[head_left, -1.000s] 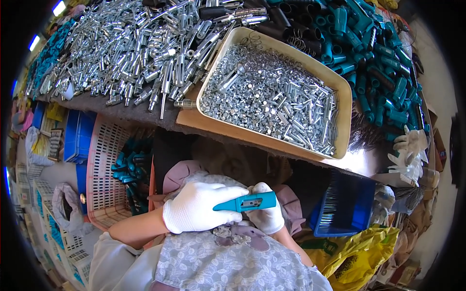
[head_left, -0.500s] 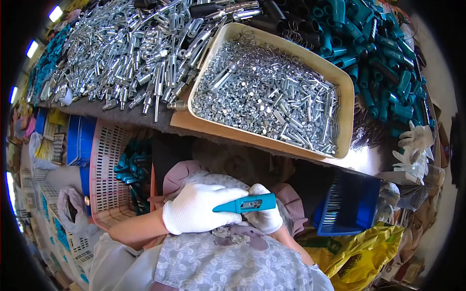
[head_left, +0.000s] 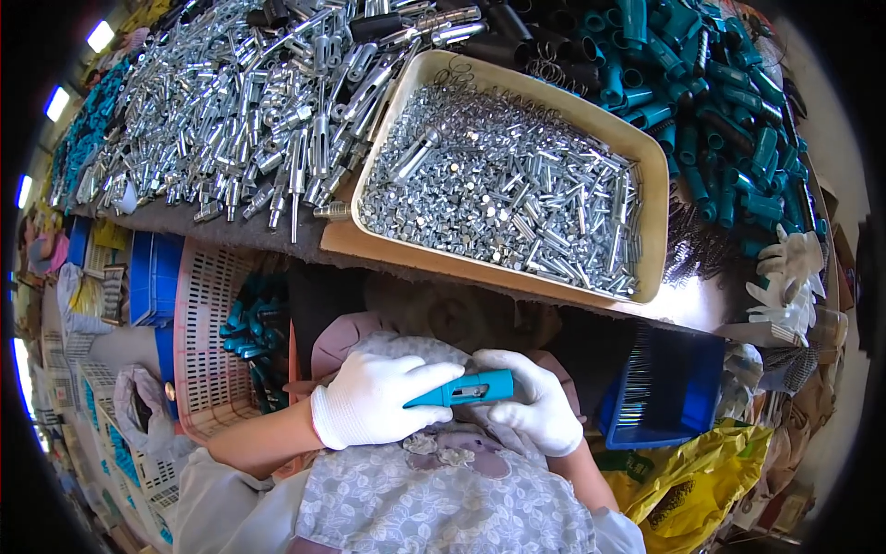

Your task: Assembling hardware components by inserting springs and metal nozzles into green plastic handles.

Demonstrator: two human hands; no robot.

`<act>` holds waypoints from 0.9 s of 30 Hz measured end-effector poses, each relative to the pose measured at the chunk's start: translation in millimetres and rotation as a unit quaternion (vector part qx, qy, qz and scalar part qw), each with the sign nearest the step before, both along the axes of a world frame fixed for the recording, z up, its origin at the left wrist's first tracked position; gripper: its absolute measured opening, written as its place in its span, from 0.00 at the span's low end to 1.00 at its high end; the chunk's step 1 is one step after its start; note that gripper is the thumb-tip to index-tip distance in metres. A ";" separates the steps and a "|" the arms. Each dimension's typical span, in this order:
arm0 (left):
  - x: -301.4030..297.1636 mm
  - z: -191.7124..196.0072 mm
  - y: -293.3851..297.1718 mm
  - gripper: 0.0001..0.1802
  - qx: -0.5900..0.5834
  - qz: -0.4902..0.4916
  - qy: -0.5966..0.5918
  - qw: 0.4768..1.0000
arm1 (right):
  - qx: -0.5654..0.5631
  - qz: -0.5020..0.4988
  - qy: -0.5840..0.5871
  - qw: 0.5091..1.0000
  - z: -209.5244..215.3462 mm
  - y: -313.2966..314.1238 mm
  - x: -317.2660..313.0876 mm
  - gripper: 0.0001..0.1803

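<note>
My left hand [head_left: 378, 399], in a white knit glove, is closed around a teal plastic tool handle [head_left: 494, 385] held above my lap. The handle lies nearly level and has a slot in its side, through which a metal part [head_left: 469, 392] shows. At its right end is my right hand [head_left: 546, 406], also gloved, with thumb and fingers apart on either side of that end. Whether those fingertips touch the handle is hard to tell.
The bench ahead carries a cream tray [head_left: 653, 240] of small metal pins, a heap of slotted metal shafts [head_left: 268, 111] and teal handles [head_left: 738, 120]. A pink basket [head_left: 205, 323] stands left; a blue bin [head_left: 688, 397] and yellow bag [head_left: 692, 489] lie right.
My right hand has moved right and spread its fingers, having been closed beneath the handle. My left hand keeps its hold, and the handle has shifted slightly left.
</note>
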State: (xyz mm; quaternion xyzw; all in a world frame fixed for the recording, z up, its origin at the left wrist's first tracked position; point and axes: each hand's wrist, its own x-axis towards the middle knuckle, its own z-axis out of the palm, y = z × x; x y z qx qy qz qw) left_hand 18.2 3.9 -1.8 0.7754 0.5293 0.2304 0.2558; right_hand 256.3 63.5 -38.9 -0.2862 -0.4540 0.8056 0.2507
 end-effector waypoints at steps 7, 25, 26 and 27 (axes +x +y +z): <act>-1.3 -9.0 2.0 0.31 -0.001 0.012 -0.070 0.998 | 0.163 -0.015 -0.163 0.973 22.3 5.2 -12.1 0.18; -48.8 -0.2 -20.2 0.33 -0.294 0.089 -0.555 0.773 | 0.687 0.309 -0.071 0.653 175.5 -27.3 -105.6 0.09; -51.2 -3.5 -24.8 0.34 -0.284 0.094 -0.557 0.775 | 0.688 0.314 -0.106 0.646 177.5 -24.6 -101.2 0.09; -54.0 -5.8 -28.9 0.35 -0.274 0.098 -0.557 0.778 | 0.688 0.317 -0.141 0.637 177.7 -26.1 -87.9 0.09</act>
